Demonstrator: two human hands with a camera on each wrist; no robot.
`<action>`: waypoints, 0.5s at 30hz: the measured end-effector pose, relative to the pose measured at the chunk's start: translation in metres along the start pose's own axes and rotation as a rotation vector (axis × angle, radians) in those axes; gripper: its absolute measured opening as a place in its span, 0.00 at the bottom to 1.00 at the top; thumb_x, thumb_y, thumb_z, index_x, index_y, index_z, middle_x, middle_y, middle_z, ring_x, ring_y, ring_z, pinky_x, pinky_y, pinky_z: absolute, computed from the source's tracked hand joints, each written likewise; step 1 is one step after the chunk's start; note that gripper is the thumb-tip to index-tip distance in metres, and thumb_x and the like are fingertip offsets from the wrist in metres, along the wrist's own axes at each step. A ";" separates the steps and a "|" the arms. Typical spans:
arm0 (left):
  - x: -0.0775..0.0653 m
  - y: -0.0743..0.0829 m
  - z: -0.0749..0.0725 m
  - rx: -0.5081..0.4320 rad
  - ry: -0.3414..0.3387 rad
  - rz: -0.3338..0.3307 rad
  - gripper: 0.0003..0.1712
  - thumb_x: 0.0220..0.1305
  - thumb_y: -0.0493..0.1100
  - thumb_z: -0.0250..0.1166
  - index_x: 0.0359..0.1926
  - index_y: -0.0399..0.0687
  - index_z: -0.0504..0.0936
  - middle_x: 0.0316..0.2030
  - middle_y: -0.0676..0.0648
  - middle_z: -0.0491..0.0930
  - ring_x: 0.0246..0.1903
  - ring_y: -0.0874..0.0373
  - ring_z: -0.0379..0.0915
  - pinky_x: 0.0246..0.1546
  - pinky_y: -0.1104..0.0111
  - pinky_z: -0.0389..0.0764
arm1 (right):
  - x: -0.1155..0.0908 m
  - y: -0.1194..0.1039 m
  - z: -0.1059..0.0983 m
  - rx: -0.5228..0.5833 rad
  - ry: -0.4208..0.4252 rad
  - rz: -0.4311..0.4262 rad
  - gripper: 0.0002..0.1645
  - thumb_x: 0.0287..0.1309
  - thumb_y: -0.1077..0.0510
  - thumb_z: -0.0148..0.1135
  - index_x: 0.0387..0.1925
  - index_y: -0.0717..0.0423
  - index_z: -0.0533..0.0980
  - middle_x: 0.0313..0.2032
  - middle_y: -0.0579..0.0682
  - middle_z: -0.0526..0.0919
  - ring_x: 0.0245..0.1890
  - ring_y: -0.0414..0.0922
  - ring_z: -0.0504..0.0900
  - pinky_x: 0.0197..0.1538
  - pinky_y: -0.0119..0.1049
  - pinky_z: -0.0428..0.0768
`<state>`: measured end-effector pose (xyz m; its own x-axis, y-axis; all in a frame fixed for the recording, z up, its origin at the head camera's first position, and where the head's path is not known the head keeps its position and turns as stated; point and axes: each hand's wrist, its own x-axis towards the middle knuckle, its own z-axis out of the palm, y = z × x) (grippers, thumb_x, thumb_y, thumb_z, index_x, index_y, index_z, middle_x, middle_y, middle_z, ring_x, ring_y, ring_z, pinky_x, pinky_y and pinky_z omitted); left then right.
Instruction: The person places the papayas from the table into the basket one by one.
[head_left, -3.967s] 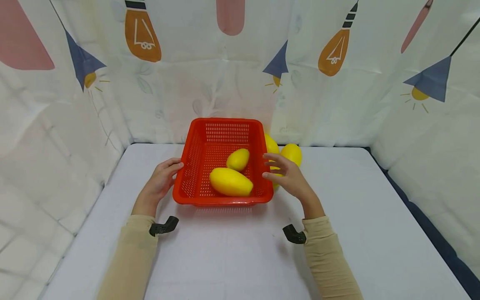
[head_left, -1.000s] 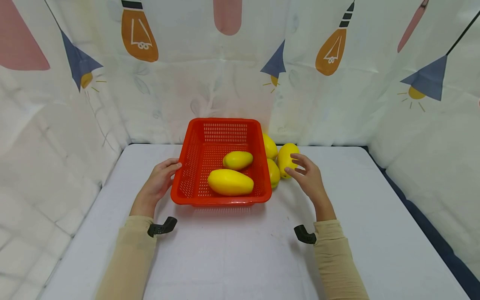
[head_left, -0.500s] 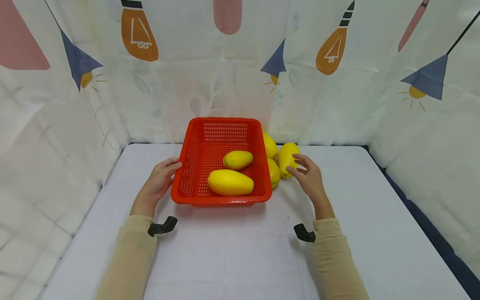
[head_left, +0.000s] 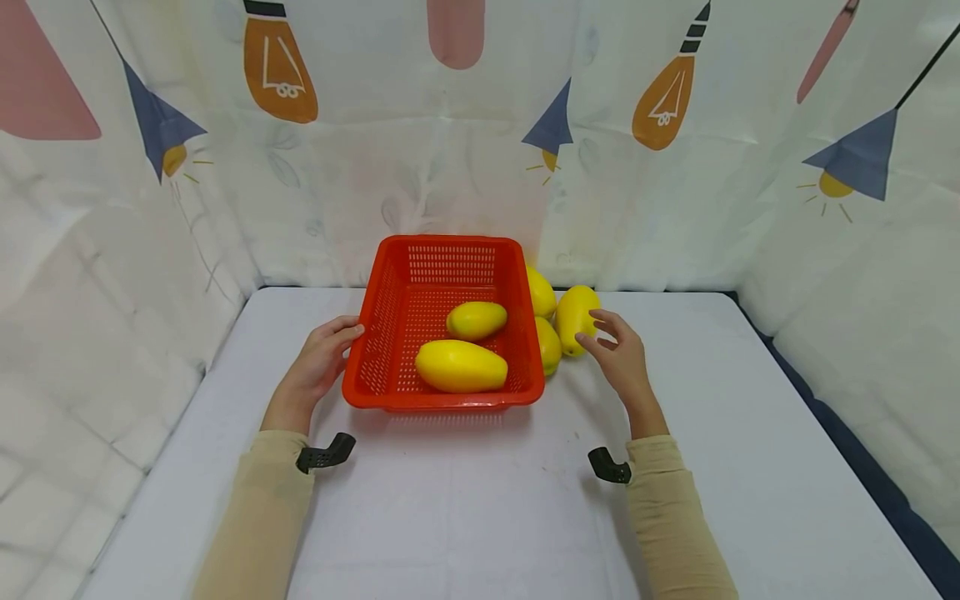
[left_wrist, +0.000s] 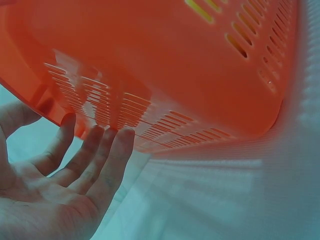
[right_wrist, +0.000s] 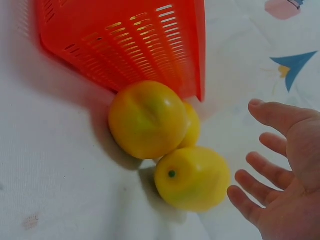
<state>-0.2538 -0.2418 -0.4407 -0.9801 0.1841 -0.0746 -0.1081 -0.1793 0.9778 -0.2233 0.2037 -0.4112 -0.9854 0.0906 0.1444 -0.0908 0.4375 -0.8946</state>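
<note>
Touches a red basket [head_left: 442, 402] of two yellow fruits [head_left: 461, 367] at nine o'clock with a relaxed left hand [head_left: 313, 365] gripping nothing, and has an empty, loosely spread right hand [head_left: 621, 357] just beside three more fruits [head_left: 573, 308] at three o'clock, with the basket toward twelve o'clock on a white table [head_left: 465, 508].

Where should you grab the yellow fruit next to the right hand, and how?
Probably round its middle, across its narrow width, coming from the right, where the right hand is. The yellow fruit is long, with its right side free; two more yellow fruits crowd its left.
</note>
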 end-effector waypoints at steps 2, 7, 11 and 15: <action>0.000 0.000 0.000 -0.002 0.000 0.004 0.06 0.70 0.43 0.57 0.45 0.50 0.76 0.39 0.57 0.80 0.43 0.64 0.76 0.40 0.71 0.80 | 0.003 0.010 0.001 -0.005 0.010 -0.007 0.33 0.61 0.52 0.65 0.64 0.57 0.67 0.66 0.57 0.70 0.66 0.57 0.68 0.66 0.53 0.69; 0.000 -0.001 0.000 0.000 0.006 0.006 0.06 0.70 0.44 0.57 0.44 0.50 0.76 0.39 0.57 0.80 0.44 0.64 0.76 0.40 0.71 0.80 | 0.007 0.023 0.002 -0.012 0.029 0.000 0.33 0.59 0.49 0.66 0.63 0.53 0.69 0.65 0.53 0.70 0.66 0.54 0.69 0.66 0.51 0.70; 0.000 -0.001 0.000 0.000 0.006 0.007 0.06 0.70 0.44 0.57 0.45 0.50 0.76 0.39 0.57 0.80 0.43 0.64 0.76 0.40 0.71 0.80 | 0.007 0.025 0.001 -0.010 0.033 0.009 0.33 0.59 0.49 0.66 0.64 0.52 0.69 0.66 0.53 0.70 0.66 0.54 0.69 0.66 0.51 0.70; 0.000 -0.001 0.000 -0.001 0.007 0.011 0.06 0.70 0.44 0.57 0.45 0.50 0.76 0.38 0.57 0.80 0.43 0.65 0.76 0.39 0.71 0.80 | 0.008 0.026 0.001 -0.014 0.036 0.016 0.34 0.59 0.48 0.66 0.64 0.52 0.68 0.67 0.52 0.69 0.67 0.54 0.68 0.66 0.51 0.70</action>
<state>-0.2539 -0.2413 -0.4416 -0.9823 0.1758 -0.0654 -0.0978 -0.1824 0.9784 -0.2336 0.2146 -0.4340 -0.9808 0.1299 0.1458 -0.0730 0.4485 -0.8908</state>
